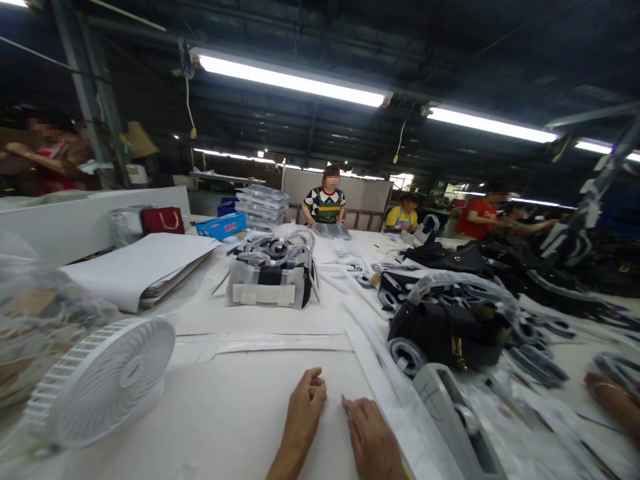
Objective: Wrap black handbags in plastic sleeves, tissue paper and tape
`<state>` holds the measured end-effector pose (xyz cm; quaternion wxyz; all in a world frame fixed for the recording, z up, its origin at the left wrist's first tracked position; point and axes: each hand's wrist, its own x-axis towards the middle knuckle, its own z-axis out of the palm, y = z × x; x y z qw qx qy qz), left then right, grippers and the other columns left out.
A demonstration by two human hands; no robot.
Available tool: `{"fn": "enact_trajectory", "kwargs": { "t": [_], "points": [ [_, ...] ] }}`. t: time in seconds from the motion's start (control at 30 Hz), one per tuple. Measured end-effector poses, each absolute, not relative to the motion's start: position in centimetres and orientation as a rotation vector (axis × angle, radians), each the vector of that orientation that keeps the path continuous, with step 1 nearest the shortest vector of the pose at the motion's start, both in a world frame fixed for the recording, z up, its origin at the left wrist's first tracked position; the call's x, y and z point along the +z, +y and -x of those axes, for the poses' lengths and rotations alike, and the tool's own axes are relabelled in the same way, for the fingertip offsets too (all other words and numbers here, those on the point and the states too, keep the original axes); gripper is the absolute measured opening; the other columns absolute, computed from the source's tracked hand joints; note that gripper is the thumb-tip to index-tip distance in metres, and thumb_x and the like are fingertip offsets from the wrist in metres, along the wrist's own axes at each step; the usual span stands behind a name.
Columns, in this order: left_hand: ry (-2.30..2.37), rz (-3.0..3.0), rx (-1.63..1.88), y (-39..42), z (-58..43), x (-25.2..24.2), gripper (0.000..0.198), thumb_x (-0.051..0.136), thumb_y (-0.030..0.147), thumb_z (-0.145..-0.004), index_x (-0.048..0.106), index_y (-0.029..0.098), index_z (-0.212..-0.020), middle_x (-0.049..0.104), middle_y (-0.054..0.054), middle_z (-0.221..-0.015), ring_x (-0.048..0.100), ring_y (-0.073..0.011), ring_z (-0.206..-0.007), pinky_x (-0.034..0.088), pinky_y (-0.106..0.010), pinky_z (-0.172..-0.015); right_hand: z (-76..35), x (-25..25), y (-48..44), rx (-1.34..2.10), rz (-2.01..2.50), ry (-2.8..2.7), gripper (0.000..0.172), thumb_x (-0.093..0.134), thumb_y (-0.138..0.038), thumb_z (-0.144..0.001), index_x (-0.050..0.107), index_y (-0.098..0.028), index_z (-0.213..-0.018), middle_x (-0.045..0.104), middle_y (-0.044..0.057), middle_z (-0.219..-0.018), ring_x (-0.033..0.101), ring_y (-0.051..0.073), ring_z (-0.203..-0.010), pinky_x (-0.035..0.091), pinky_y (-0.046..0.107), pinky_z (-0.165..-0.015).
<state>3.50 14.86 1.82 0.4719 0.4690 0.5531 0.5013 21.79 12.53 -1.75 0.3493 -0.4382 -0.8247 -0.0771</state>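
Observation:
My left hand (305,407) is above the white tabletop (225,413), near its front, with the fingers curled in and the thumb against them. Whatever may be between those fingers is hidden. Just to its right, my right hand (373,433) is closed around a small, thin metal tool with a pointed tip (347,408). Only the tip end of the tool shows, so its exact kind cannot be made out. A grey tape dispenser (435,393) stands to the right of my right hand. Beyond it sits a black handbag (445,330) with a plastic-wrapped handle.
On the left are a white fan (107,380) and stacked white sheets (145,263). A wrapped bag (267,283) stands mid-table; wrapped straps (535,360) lie right. A co-worker (326,200) stands across the table. Another person's hand (613,393) reaches in from the right edge.

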Motion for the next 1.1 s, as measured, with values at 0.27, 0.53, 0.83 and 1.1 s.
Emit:
{"fn": "enact_trajectory", "kwargs": {
  "t": [0.27,0.53,0.83,1.1],
  "points": [
    [1.349,-1.228,1.218,15.0,-3.6,1.0,0.049,0.053,0.048,-0.076,0.061,0.016,-0.111,0.066,-0.009,-0.095,0.065,-0.0201,-0.077,0.052,-0.032,-0.078,-22.1,-1.5,12.5,-0.103,1.133,-2.106,0.038,0.049,-0.006,-0.087,0.059,-0.026,-0.117,0.067,0.004,-0.093,0.065,0.02,-0.085,0.055,0.029,-0.075],
    [1.348,-1.238,1.175,14.9,-3.6,1.6,0.048,0.051,0.046,-0.078,0.059,0.015,-0.114,0.065,-0.008,-0.094,0.063,-0.0197,-0.074,0.051,-0.032,-0.073,-22.4,0.4,12.5,0.777,1.491,-1.706,0.046,0.054,-0.02,-0.071,0.068,-0.02,-0.115,0.069,0.003,-0.087,0.061,0.016,-0.062,0.049,0.027,-0.061],
    [1.335,-1.256,1.18,15.2,-3.6,0.7,0.044,0.053,0.045,-0.079,0.062,0.016,-0.112,0.066,-0.008,-0.092,0.065,-0.0212,-0.078,0.052,-0.033,-0.079,-22.4,3.3,11.4,1.407,1.382,-1.419,0.027,0.064,-0.027,-0.058,0.068,-0.016,-0.082,0.051,-0.004,-0.06,0.045,0.011,-0.054,0.033,0.022,-0.05],
    [1.325,-1.245,1.203,15.1,-3.6,1.6,0.049,0.053,0.049,-0.076,0.063,0.015,-0.109,0.068,-0.008,-0.088,0.065,-0.0219,-0.078,0.053,-0.035,-0.078,-22.2,8.4,9.4,1.627,1.27,-1.414,0.038,0.082,-0.035,-0.058,0.07,-0.014,-0.088,0.048,-0.005,-0.061,0.039,0.007,-0.055,0.03,0.02,-0.053]
  ]
}}
